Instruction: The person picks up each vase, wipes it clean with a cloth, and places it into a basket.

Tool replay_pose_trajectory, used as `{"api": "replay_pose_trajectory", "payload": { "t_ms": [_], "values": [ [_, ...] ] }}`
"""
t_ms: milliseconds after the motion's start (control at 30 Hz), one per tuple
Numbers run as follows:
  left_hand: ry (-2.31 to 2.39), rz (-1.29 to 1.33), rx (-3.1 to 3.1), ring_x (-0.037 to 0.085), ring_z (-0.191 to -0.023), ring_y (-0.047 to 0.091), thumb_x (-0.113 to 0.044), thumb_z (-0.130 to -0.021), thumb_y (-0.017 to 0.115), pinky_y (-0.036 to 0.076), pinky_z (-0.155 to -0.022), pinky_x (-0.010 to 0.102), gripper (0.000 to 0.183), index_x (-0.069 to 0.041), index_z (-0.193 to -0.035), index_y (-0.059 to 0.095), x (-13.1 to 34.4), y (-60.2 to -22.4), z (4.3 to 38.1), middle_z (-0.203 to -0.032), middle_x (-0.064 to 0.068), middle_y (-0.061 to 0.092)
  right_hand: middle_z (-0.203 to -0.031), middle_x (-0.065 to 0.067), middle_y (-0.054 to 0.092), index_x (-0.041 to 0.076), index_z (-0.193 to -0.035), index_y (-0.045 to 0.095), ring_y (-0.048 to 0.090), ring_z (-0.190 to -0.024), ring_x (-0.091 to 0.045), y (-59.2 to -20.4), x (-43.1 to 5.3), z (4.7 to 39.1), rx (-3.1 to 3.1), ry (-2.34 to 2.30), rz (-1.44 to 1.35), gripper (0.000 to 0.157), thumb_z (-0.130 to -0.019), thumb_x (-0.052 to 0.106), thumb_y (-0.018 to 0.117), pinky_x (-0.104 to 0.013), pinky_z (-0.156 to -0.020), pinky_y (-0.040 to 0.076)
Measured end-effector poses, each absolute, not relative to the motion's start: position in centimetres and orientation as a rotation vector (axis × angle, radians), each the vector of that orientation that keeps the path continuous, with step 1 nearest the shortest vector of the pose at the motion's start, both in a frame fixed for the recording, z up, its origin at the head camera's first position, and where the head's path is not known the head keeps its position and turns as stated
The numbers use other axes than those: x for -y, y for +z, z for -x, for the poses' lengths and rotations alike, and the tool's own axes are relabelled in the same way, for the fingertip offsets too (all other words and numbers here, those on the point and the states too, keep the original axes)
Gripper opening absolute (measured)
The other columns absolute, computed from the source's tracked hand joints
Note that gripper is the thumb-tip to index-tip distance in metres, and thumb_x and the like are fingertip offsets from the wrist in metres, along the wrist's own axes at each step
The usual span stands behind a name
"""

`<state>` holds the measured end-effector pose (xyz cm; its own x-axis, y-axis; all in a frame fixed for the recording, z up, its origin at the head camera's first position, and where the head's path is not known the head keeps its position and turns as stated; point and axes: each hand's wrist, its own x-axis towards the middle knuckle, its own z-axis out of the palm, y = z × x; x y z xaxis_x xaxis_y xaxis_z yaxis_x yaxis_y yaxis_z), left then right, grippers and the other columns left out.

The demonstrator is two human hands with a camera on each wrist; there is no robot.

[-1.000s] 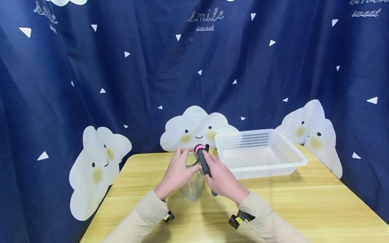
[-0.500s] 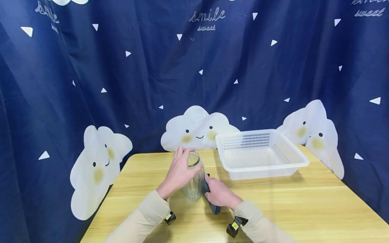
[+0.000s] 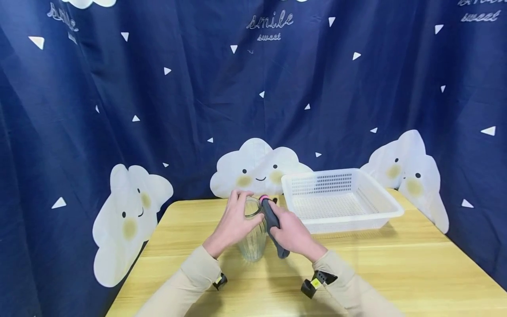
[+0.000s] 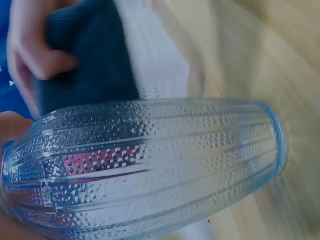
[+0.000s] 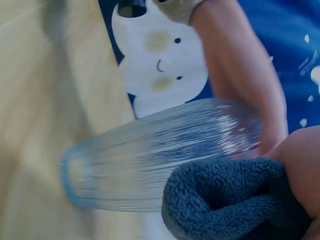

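Note:
A clear ribbed glass vase [image 3: 253, 246] stands roughly upright in the head view; whether its base touches the table I cannot tell. My left hand [image 3: 233, 220] grips it around the rim, thumb and fingers on opposite sides. In my right hand [image 3: 291, 231] is a folded dark grey towel [image 3: 271, 222], held against or close to the vase's right side, with a bit of pink at its top. The left wrist view shows the towel [image 4: 95, 65] behind the bumpy glass [image 4: 190, 160], and pink through it. Fluffy towel folds [image 5: 220, 200] fill the right wrist view's lower part.
A white perforated plastic basket [image 3: 344, 218] stands at the back right of the wooden table [image 3: 396, 273], just beyond my right hand. Behind the table hangs a dark blue curtain [image 3: 190, 110] with clouds and triangles.
My right hand slid the towel down along the vase's side, then brought it back up near the rim. The left hand and the vase have hardly moved.

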<state>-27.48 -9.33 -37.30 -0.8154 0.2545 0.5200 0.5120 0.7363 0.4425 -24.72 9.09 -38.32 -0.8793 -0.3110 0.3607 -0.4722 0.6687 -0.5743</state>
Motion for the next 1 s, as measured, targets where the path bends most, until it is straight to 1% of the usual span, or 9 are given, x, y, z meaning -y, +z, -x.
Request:
{"api": "replay_pose_trajectory", "payload": {
  "t_ms": [67, 167, 367, 533, 600, 667, 833, 900, 1000],
  "values": [
    [-0.834, 0.586, 2.503, 0.017, -0.102, 0.04, -0.047, -0.074, 0.068, 0.04, -0.086, 0.034, 0.064, -0.017, -0.126, 0.047, 9.4, -37.3, 27.5, -0.112, 0.003, 0.039, -0.117, -0.011, 0.057, 0.015, -0.144, 0.032, 0.055, -0.077, -0.014, -37.4, -8.9, 24.5, 2.588, 0.922, -0.654, 0.075, -0.075, 0.004, 0.059, -0.027, -0.063, 0.046],
    [-0.85, 0.6, 2.494, 0.016, -0.098, 0.04, -0.048, -0.074, 0.069, 0.039, -0.084, 0.033, 0.064, -0.018, -0.126, 0.048, 9.5, -37.3, 27.6, -0.107, 0.002, 0.039, -0.121, -0.012, 0.054, 0.016, -0.145, 0.031, 0.056, -0.083, -0.017, -36.9, -8.6, 24.4, 2.574, 0.856, -0.664, 0.076, -0.075, 0.004, 0.059, -0.029, -0.065, 0.045],
    [-0.858, 0.637, 2.484, 0.015, -0.095, 0.041, -0.043, -0.074, 0.071, 0.038, -0.081, 0.032, 0.063, -0.019, -0.127, 0.047, 9.7, -37.5, 27.8, -0.105, 0.002, 0.039, -0.128, -0.016, 0.049, 0.015, -0.147, 0.026, 0.056, -0.091, -0.021, -38.1, -8.4, 24.8, 2.656, 0.859, -0.646, 0.078, -0.077, 0.005, 0.058, -0.031, -0.069, 0.047],
    [-0.884, 0.647, 2.487, 0.015, -0.096, 0.041, -0.044, -0.074, 0.07, 0.039, -0.081, 0.032, 0.06, -0.023, -0.125, 0.048, 10.0, -37.5, 27.9, -0.107, 0.004, 0.041, -0.119, -0.015, 0.054, 0.019, -0.147, 0.026, 0.054, -0.081, -0.019, -39.1, -8.5, 25.4, 2.694, 0.979, -0.656, 0.079, -0.076, 0.004, 0.059, -0.029, -0.063, 0.045],
    [-0.894, 0.655, 2.485, 0.015, -0.097, 0.041, -0.044, -0.074, 0.07, 0.039, -0.081, 0.033, 0.058, -0.025, -0.124, 0.047, 10.1, -37.5, 27.9, -0.108, 0.006, 0.042, -0.117, -0.016, 0.055, 0.016, -0.147, 0.026, 0.055, -0.08, -0.018, -39.9, -8.5, 25.7, 2.724, 1.014, -0.665, 0.078, -0.077, 0.005, 0.059, -0.029, -0.064, 0.046],
    [-0.887, 0.652, 2.489, 0.014, -0.098, 0.041, -0.045, -0.074, 0.069, 0.039, -0.082, 0.033, 0.057, -0.028, -0.124, 0.046, 10.1, -37.5, 28.0, -0.108, 0.004, 0.041, -0.116, -0.017, 0.056, 0.013, -0.147, 0.025, 0.056, -0.08, -0.017, -41.0, -8.5, 25.9, 2.779, 1.032, -0.676, 0.077, -0.078, 0.006, 0.058, -0.029, -0.065, 0.046],
    [-0.889, 0.657, 2.476, 0.014, -0.1, 0.043, -0.045, -0.074, 0.069, 0.039, -0.084, 0.034, 0.057, -0.026, -0.123, 0.047, 10.1, -37.7, 28.0, -0.11, 0.0, 0.041, -0.121, -0.019, 0.056, 0.004, -0.145, 0.026, 0.056, -0.076, -0.012, -44.2, -8.6, 26.1, 2.908, 1.026, -0.745, 0.073, -0.079, 0.009, 0.056, -0.025, -0.063, 0.046],
    [-0.89, 0.652, 2.475, 0.015, -0.101, 0.044, -0.048, -0.075, 0.069, 0.04, -0.085, 0.034, 0.06, -0.024, -0.124, 0.046, 9.9, -37.7, 28.1, -0.112, 0.001, 0.041, -0.121, -0.02, 0.056, 0.002, -0.144, 0.026, 0.056, -0.071, -0.012, -44.9, -8.6, 26.2, 2.92, 1.05, -0.753, 0.073, -0.078, 0.008, 0.055, -0.025, -0.061, 0.046],
    [-0.887, 0.616, 2.487, 0.016, -0.102, 0.045, -0.054, -0.075, 0.066, 0.041, -0.087, 0.035, 0.066, -0.02, -0.128, 0.043, 9.7, -37.7, 28.0, -0.115, 0.001, 0.038, -0.123, -0.021, 0.055, 0.001, -0.144, 0.027, 0.056, -0.072, -0.012, -45.2, -8.8, 26.3, 2.912, 1.076, -0.733, 0.072, -0.078, 0.008, 0.056, -0.026, -0.063, 0.046]
  ]
}}
